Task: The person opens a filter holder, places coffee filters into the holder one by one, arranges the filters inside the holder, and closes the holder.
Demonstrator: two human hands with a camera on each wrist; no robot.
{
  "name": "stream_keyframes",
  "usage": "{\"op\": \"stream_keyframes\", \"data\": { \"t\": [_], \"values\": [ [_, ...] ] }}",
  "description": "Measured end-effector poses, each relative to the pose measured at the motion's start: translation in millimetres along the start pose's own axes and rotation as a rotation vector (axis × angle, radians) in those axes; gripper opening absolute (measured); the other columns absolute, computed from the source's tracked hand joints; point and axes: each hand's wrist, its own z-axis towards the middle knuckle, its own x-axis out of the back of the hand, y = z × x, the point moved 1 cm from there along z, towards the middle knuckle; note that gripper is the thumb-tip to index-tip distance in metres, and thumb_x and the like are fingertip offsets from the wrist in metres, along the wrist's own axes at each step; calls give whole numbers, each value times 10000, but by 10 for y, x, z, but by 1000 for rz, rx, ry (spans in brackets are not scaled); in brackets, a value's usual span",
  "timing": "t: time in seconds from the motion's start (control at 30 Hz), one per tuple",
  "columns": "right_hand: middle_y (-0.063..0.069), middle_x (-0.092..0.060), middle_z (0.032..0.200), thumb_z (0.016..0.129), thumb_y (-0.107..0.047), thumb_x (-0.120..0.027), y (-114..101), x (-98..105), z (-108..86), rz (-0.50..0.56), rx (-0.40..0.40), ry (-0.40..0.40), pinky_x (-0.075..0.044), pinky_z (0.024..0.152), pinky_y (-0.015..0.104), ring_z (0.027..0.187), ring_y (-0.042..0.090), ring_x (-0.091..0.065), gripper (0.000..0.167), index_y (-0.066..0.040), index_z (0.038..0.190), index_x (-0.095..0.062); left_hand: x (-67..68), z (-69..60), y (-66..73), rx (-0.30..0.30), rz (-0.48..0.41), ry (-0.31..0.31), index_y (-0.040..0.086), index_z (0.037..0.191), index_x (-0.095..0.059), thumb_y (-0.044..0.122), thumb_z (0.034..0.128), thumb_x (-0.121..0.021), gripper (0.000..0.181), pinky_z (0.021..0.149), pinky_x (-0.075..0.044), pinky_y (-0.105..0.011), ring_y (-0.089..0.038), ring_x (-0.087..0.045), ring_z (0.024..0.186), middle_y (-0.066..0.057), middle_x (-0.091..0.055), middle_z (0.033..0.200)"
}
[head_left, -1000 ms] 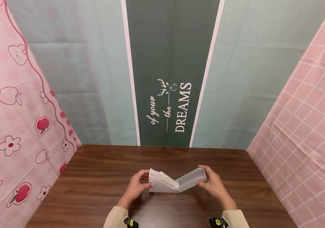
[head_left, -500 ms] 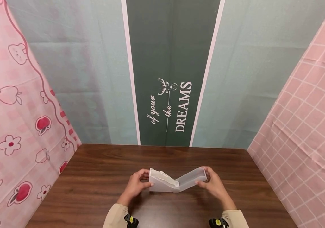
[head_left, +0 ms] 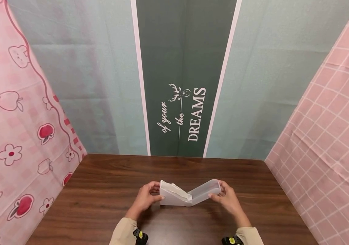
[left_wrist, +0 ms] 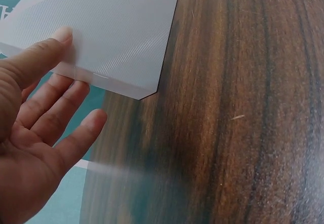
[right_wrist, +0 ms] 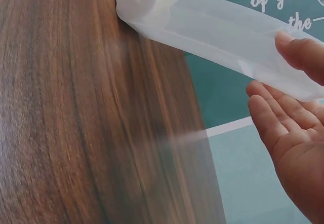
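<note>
A translucent white plastic box (head_left: 174, 200) with a flip lid stands on the table, its lid (head_left: 205, 192) swung out to the right. White, thin, sheet-like contents (head_left: 178, 191) show in the slanted mouth; their kind is unclear. My left hand (head_left: 145, 198) grips the box's left end, thumb on the near face and fingers behind. In the left wrist view, the thumb lies on the ribbed wall (left_wrist: 116, 36). My right hand (head_left: 229, 200) holds the lid's outer end between thumb and fingers. The right wrist view shows the lid (right_wrist: 217, 31) raised at a slant.
The brown wood-grain table (head_left: 107, 177) extends around the box. A grey-green backdrop cloth (head_left: 189, 61) with white lettering hangs behind its far edge. Pink patterned cloth (head_left: 15, 129) hangs on the left, pink checked cloth (head_left: 330, 146) on the right.
The right fingers have shifted from the lid's top corner to lower behind its end. The box, its lid and the left hand stay almost in place.
</note>
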Motion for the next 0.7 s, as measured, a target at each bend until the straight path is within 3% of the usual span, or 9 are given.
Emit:
{"op": "stream_keyframes", "data": {
  "t": [0.13, 0.3, 0.47, 0.7],
  "values": [
    [171, -634, 968, 716, 71, -751, 17, -44, 13, 4, 33, -1, -513, 675, 240, 800, 150, -622, 508, 83, 1169, -522, 4, 7, -13, 25, 18, -12, 34, 1045, -607, 69, 742, -781, 351, 735, -515, -315, -237, -620, 898, -62, -657, 962],
    [160, -644, 951, 744, 47, -739, 16, -142, 51, 43, 104, -80, -521, 677, 261, 808, 163, -632, 454, 109, 1143, -532, -1, 10, -17, 36, 29, -15, 44, 1041, -611, 88, 744, -784, 347, 741, -514, -321, -221, -620, 893, -48, -657, 963],
    [198, -631, 989, 754, 34, -737, -4, -272, 70, 71, 92, -139, -522, 708, 280, 849, 188, -633, 449, 108, 1143, -526, -1, 17, -33, 20, 22, -8, 25, 1035, -604, 76, 736, -787, 354, 738, -514, -325, -236, -619, 887, -67, -651, 964],
    [243, -631, 967, 721, 93, -733, 39, -457, 44, -63, 114, -185, -523, 741, 334, 878, 311, -633, 366, 117, 1040, -555, 8, 24, -35, 27, 24, -14, 36, 1039, -599, 79, 738, -787, 357, 734, -511, -297, -221, -617, 881, -56, -646, 961]
  ]
}}
